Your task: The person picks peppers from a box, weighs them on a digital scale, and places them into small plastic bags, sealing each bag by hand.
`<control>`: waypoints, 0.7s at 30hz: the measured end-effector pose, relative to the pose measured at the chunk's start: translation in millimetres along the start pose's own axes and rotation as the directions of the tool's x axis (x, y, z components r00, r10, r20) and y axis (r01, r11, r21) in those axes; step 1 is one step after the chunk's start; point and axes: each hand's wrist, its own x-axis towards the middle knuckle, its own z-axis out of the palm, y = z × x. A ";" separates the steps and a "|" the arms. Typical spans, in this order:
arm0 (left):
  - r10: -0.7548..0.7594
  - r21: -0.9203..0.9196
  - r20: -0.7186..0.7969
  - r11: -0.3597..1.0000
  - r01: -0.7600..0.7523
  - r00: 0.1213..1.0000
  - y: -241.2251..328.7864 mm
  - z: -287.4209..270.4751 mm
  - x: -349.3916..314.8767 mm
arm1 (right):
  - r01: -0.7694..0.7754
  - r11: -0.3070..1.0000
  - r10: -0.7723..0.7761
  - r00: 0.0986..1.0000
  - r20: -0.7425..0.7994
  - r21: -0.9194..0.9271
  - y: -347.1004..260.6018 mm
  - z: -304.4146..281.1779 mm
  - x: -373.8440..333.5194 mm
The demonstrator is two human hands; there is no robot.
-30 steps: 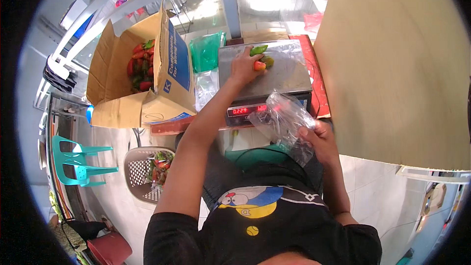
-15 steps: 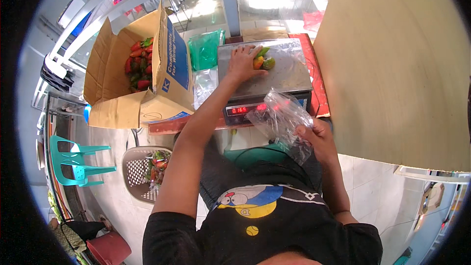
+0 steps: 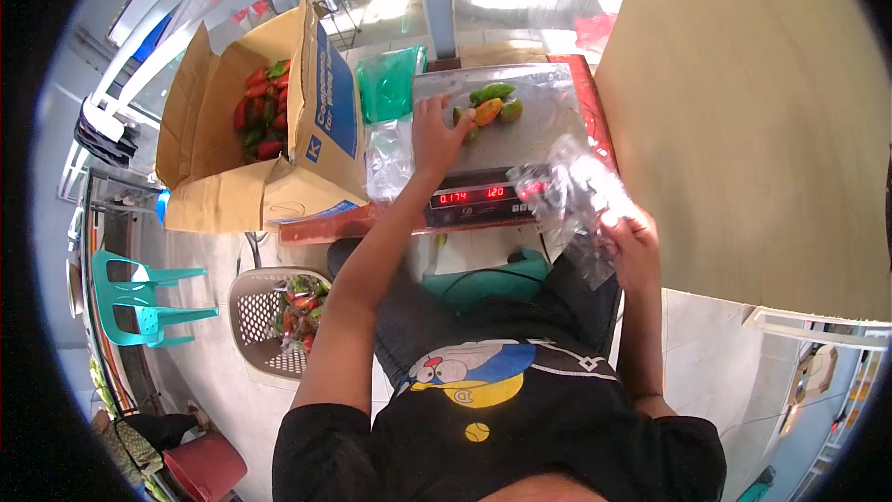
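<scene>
Though a few peppers [image 3: 488,112] already lie on the scale [image 3: 534,149] at the left hand [image 3: 437,141], its thumb and fingers apart, the bag [image 3: 578,188] pinched in the right hand [image 3: 634,244] shows none inside, and more remain in the box [image 3: 333,107] leftward of both hands.

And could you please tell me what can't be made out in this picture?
All in the head view:
- Green pepper: partly hidden by the left hand.
- Clear bag in the right hand: glare and creases obscure its contents, if any.
- Red peppers in the cardboard box: upper ones hide any beneath.
- Wooden panel: cut off by the top edge.
</scene>
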 end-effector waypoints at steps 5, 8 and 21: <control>-0.253 0.082 0.122 0.966 0.245 0.960 17.9 -2.4 -17.7 | 0.108 0.994 -0.107 0.994 -0.013 0.003 -11.9 -8.3 9.6; -0.227 0.094 0.103 0.971 0.218 0.968 3.4 7.4 -14.8 | 0.161 0.986 -0.162 0.986 0.029 0.036 -13.7 -10.6 7.6; 0.336 0.066 0.149 0.935 -0.348 0.930 46.6 -4.1 -43.6 | 0.153 0.985 -0.151 0.988 -0.024 0.075 -7.5 -14.7 11.1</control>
